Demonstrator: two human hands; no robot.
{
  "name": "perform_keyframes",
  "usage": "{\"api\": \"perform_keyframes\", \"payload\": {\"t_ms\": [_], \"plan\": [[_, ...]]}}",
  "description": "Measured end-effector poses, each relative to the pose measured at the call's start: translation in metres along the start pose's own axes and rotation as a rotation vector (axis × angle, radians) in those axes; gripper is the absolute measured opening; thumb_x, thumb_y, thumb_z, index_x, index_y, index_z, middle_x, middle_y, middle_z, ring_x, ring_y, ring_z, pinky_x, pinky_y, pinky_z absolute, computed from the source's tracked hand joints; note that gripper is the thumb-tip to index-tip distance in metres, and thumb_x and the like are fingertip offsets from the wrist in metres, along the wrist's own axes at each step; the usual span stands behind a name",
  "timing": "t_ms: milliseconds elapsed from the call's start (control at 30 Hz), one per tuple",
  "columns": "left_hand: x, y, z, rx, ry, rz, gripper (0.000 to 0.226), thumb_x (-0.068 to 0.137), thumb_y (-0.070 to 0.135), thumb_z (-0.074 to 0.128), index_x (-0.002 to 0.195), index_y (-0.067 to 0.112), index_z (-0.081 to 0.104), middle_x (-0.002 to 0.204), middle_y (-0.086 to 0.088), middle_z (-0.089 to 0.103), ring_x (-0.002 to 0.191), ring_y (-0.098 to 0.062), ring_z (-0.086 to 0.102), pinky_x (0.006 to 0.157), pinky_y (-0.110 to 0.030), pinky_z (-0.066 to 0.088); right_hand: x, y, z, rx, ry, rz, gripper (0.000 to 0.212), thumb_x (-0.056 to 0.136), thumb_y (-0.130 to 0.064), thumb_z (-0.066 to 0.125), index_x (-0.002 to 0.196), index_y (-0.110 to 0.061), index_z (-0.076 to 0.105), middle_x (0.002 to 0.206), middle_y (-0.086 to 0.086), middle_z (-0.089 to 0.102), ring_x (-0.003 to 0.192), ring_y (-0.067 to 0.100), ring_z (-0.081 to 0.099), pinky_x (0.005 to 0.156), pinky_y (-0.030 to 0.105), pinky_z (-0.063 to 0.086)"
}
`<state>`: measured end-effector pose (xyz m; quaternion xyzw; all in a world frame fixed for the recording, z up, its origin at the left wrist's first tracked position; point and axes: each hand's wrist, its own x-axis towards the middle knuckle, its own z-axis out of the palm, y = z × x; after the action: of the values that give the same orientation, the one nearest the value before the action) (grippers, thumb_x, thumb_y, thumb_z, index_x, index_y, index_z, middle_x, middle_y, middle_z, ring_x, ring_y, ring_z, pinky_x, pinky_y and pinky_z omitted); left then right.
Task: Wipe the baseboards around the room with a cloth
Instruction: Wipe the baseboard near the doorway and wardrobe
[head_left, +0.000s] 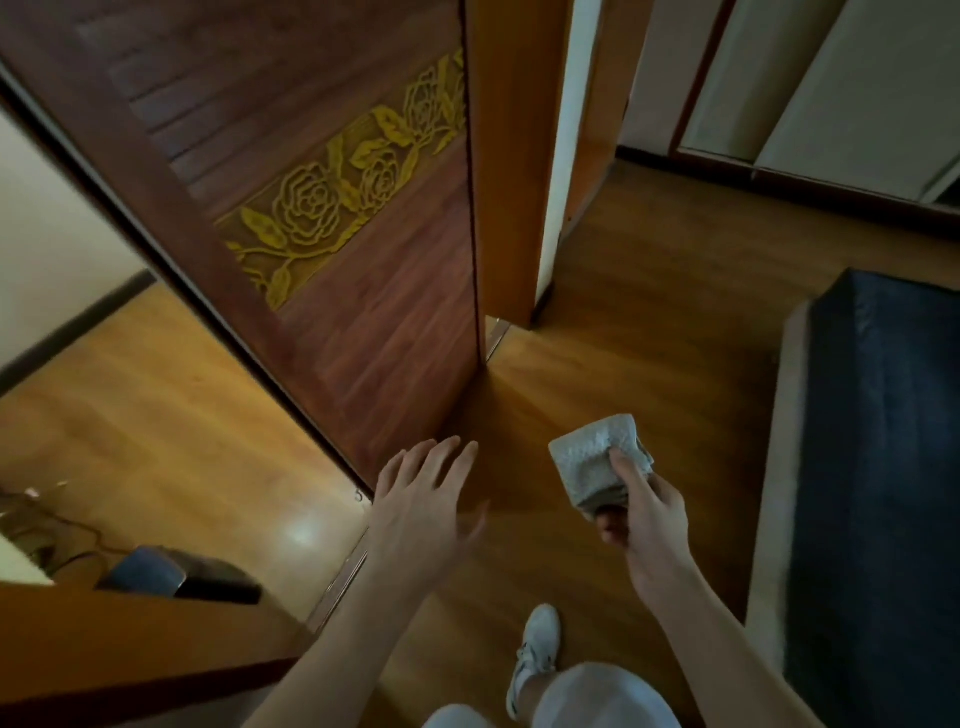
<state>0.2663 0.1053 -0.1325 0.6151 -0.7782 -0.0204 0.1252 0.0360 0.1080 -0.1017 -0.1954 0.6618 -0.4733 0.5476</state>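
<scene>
My right hand (647, 525) holds a folded pale grey cloth (597, 457) above the wooden floor, thumb pressed on top of it. My left hand (421, 493) is stretched forward with its fingers spread, close to the bottom edge of an open dark wooden door (363, 291) carved with yellow roses. A dark baseboard (78, 332) runs along the cream wall at the far left. Another dark baseboard (691, 169) lies along the far wall at the upper right.
An orange wooden door frame post (511, 208) stands right of the door. A dark blue mattress or sofa (883, 467) fills the right side. A wooden ledge (130, 639), a dark object (208, 579) and cables sit at lower left. My white shoe (535, 654) is below.
</scene>
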Motion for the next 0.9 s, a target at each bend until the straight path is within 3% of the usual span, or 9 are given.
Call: {"api": "perform_keyframes", "payload": {"t_ms": [400,600,900], "plan": [[0.164,0.051,0.039,-0.028,-0.033,0.074,0.06,0.091,0.058,0.047,0.141,0.027,0.055,0.141,0.005,0.055,0.132,-0.018,0.049,0.111,-0.045,0.039,0.136,-0.085,-0.018,-0.035,0.038,0.021,0.032,0.091,-0.037,0.069,0.1,-0.008,0.063,0.065,0.006,0.066,0.051,0.016,0.057,0.045,0.029,0.044],[0.241,0.047,0.065,-0.071,-0.075,0.072,0.059,0.09,0.057,0.05,0.136,0.023,0.06,0.14,0.003,0.057,0.125,-0.019,0.055,0.094,-0.041,0.055,0.203,-0.113,-0.007,-0.026,0.068,0.061,0.028,0.093,-0.034,0.068,0.101,-0.008,0.064,0.069,0.01,0.065,0.05,0.018,0.057,0.044,0.029,0.044],[0.418,0.033,0.106,-0.243,-0.023,0.124,0.058,0.095,0.057,0.044,0.138,0.021,0.053,0.139,0.0,0.053,0.126,-0.02,0.049,0.1,-0.039,0.047,0.343,-0.196,0.031,0.006,0.128,0.029,0.029,0.091,-0.035,0.07,0.099,-0.007,0.066,0.085,0.014,0.068,0.056,0.018,0.061,0.045,0.028,0.046]]}}
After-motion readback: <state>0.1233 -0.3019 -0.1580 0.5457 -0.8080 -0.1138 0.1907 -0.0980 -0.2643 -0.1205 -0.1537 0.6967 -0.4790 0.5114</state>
